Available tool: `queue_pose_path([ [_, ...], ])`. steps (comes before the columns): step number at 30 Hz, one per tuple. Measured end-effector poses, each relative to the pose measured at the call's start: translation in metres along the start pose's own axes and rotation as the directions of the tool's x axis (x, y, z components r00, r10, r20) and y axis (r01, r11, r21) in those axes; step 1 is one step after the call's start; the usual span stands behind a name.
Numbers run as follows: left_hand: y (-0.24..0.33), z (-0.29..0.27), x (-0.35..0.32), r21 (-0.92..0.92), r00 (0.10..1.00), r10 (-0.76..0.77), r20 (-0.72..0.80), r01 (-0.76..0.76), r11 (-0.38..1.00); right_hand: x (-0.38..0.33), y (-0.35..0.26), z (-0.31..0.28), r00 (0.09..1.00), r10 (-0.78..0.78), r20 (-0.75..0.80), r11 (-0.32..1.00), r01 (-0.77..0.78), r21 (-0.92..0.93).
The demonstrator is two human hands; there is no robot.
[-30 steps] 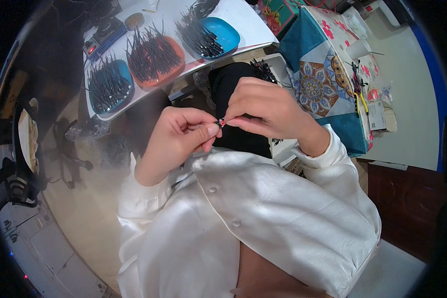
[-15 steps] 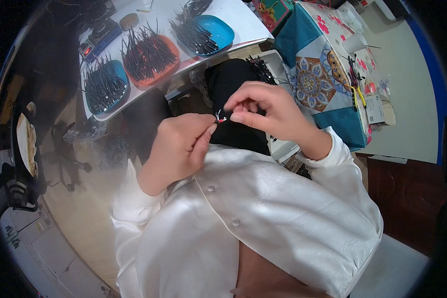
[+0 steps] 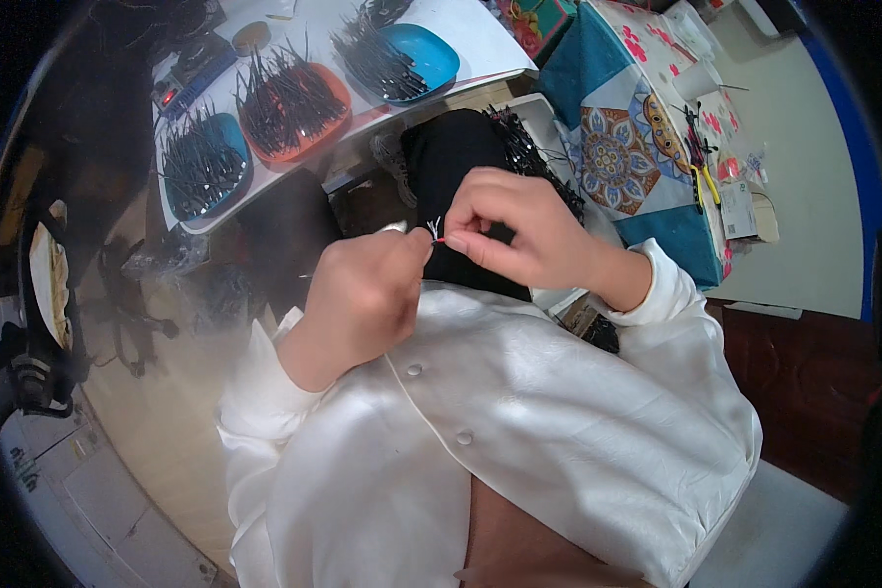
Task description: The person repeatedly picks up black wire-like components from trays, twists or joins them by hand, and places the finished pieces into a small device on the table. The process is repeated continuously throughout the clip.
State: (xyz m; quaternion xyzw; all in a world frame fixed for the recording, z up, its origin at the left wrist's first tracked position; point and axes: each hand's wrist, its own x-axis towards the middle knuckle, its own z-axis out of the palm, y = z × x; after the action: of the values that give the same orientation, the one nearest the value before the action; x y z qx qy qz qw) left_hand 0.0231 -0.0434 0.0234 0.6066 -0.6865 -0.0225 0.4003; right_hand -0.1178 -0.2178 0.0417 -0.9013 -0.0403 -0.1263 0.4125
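Above my lap, my left hand [image 3: 367,284] is closed around a thin black cable, gripping it close to its end. From that grip stick out the cable's fine pale wire strands [image 3: 433,225] and a short red wire [image 3: 439,240]. My right hand [image 3: 519,227] pinches the red wire between thumb and forefinger, just to the right of the left fingertips. Most of the cable is hidden inside my left fist; a bit of it seems to show at the fist's left side.
Bundles of black cables fill a left blue tray [image 3: 233,137], an orange tray [image 3: 338,98] and a right blue tray [image 3: 436,59] on the white table [image 3: 500,49]. A white bin [image 3: 542,118] of cables stands beside my knee. Yellow-handled pliers [image 3: 708,186] lie on the patterned cloth [image 3: 657,211].
My right thumb and forefinger have closed on the red wire, where they were apart from it before. The left hand has turned slightly, and the pale strands now stand up more plainly.
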Motion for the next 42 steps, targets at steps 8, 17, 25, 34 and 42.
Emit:
queue_pose_path([
  [8, -0.014, 0.007, -0.003, -0.268, 0.991, -0.114, -0.068, 0.092, 0.959, -0.004, 0.016, 0.009, 0.796, 0.476, 0.374, 0.508, -0.596, 0.622],
  [17, -0.009, 0.0, -0.003, -0.728, 0.836, -0.46, 0.3, 0.512, 0.456, 0.01, 0.007, -0.004, 0.875, -0.484, -0.025, 0.829, 0.449, -0.334],
  [25, -0.007, 0.006, -0.01, -0.377, 0.983, -0.185, -0.004, 0.17, 0.91, -0.001, -0.006, -0.001, 0.992, 0.122, 0.042, 0.97, -0.129, 0.208],
  [34, -0.017, 0.01, -0.015, -0.918, 0.876, -0.35, 0.331, 0.385, 0.095, 0.005, -0.004, 0.012, 0.979, -0.191, -0.075, 0.981, 0.193, 0.02],
  [42, -0.014, 0.014, -0.019, -0.934, 0.867, -0.35, 0.355, 0.344, -0.096, 0.003, 0.007, 0.009, 0.979, -0.187, -0.084, 0.975, 0.195, 0.108],
])
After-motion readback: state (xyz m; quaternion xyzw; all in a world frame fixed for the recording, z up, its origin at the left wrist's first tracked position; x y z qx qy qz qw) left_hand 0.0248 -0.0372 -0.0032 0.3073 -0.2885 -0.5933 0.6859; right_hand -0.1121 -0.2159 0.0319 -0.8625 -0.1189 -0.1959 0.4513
